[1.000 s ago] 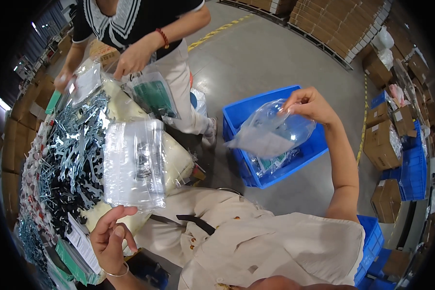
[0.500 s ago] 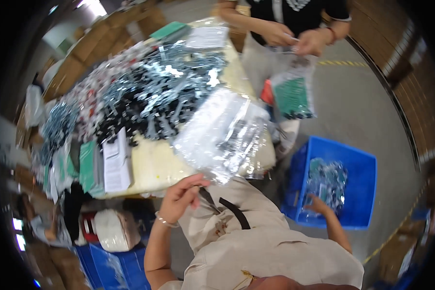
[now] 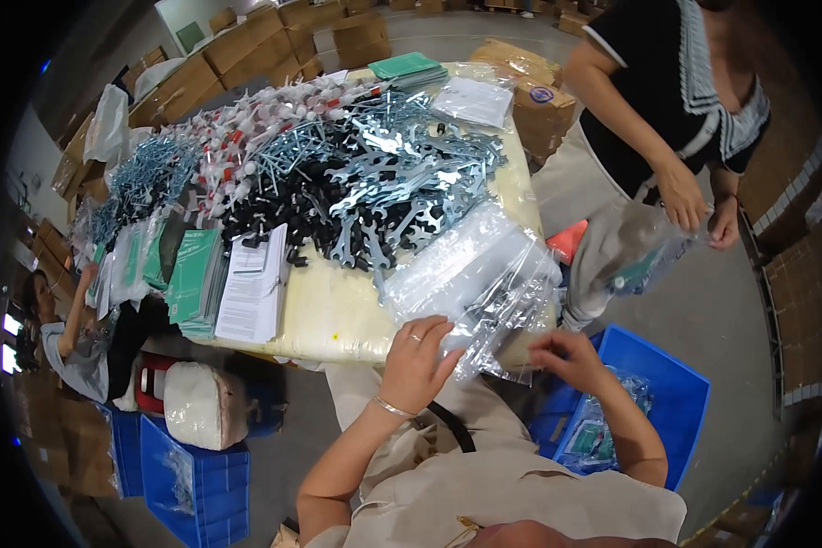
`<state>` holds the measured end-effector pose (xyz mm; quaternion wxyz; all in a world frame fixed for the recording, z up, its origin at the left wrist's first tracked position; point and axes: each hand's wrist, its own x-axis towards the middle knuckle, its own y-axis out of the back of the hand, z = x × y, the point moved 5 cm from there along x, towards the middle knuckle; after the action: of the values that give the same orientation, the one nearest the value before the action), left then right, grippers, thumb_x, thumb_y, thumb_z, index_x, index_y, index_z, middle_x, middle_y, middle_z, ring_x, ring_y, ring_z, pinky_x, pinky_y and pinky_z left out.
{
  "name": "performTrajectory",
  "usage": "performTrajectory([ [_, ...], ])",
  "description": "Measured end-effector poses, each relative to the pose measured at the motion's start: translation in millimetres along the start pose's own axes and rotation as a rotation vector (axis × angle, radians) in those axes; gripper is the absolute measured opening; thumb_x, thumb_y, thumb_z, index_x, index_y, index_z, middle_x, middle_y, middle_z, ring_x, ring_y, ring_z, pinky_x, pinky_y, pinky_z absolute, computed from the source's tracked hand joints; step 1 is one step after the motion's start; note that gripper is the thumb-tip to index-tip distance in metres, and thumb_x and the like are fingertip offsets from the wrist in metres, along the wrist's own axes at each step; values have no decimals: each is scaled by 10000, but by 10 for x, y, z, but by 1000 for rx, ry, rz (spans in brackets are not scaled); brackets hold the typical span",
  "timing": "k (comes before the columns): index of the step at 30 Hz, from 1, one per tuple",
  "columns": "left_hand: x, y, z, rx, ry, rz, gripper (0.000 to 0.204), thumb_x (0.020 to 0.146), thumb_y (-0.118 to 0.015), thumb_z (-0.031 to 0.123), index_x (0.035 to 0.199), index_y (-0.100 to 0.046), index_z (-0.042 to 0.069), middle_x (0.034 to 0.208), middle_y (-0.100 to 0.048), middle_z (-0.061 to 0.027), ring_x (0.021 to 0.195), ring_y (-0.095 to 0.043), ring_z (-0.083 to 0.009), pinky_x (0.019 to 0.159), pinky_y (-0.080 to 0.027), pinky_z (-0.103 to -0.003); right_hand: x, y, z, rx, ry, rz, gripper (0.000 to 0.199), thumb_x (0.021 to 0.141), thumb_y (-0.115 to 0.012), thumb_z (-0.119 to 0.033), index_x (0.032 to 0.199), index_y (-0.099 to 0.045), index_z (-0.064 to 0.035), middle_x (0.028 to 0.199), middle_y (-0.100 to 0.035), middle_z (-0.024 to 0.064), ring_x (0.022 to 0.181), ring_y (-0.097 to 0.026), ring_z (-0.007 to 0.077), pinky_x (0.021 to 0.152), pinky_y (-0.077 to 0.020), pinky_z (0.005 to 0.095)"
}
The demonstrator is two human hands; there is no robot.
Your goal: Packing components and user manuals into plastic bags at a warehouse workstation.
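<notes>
The left hand (image 3: 417, 361) is laid on the near end of a stack of clear plastic bags (image 3: 470, 279), fingers (image 3: 443, 333) spread and pressed flat on the top bag; nothing is pinched. The right hand (image 3: 564, 354) is held at the stack's lower right corner, fingers curled toward the bag edge; whether an edge is gripped cannot be told. The stack lies at the near right corner of the desk (image 3: 338, 315), partly overhanging its edge.

Behind the bags a heap of flat metal wrenches (image 3: 402, 187) is seen, with black parts (image 3: 283, 196) to its left. Folded white paper sheets (image 3: 254, 283) and green packets (image 3: 192, 274) lie on the near left of the desk.

A blue crate (image 3: 676, 393) holding filled bags stands on the floor, under the right forearm. A second person's hands (image 3: 694, 201) hold a filled clear bag (image 3: 644, 251) at the right.
</notes>
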<state>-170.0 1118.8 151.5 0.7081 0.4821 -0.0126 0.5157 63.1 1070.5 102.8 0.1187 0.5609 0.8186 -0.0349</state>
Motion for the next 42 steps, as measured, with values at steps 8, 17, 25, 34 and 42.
performTrajectory([
  [8, 173, -358, -111, 55, -29, -113, 440, 746, -658, 144, 1132, -500, 4, 1087, -550, -146, 1011, -498, -313, 886, -380, -395, 410, -32, -429, -1038, 528, 280, 545, 690, -634, -57, 1211, -490, -121, 1187, -469, 94, 1176, -383, 321, 998, -318, 431],
  [17, 196, -453, -174, 34, -32, -122, 424, 751, -640, 131, 1138, -508, 16, 1072, -547, -124, 984, -496, -298, 859, -375, -392, 100, 115, -133, -993, 691, 422, 237, 628, -690, -61, 847, -612, -104, 914, -537, 57, 967, -511, 275, 828, -416, 416],
  [25, 178, -507, -46, 142, -84, -183, 420, 766, -625, 148, 1155, -511, 36, 1142, -494, -134, 1029, -455, -308, 879, -350, -431, -479, 238, -78, -676, 425, 667, 239, 592, -621, 66, 776, -572, -79, 1007, -541, 70, 1064, -471, 315, 904, -368, 413],
  [34, 197, -509, 409, -482, -94, -361, 717, 732, -695, 317, 1295, -368, 17, 1176, -481, -196, 1034, -499, -360, 874, -421, -385, -284, 160, -472, -705, 609, 723, 176, 679, -647, 22, 820, -598, -72, 924, -609, 64, 1042, -518, 288, 948, -343, 438],
  [42, 331, -369, -100, 27, 41, 64, 524, 715, -562, 34, 1229, -466, 37, 776, -569, -88, 767, -542, -273, 678, -427, -378, -358, 471, -220, -822, 389, 1050, 581, 683, -713, -99, 1197, -449, -39, 1239, -435, 168, 1215, -343, 339, 996, -296, 410],
])
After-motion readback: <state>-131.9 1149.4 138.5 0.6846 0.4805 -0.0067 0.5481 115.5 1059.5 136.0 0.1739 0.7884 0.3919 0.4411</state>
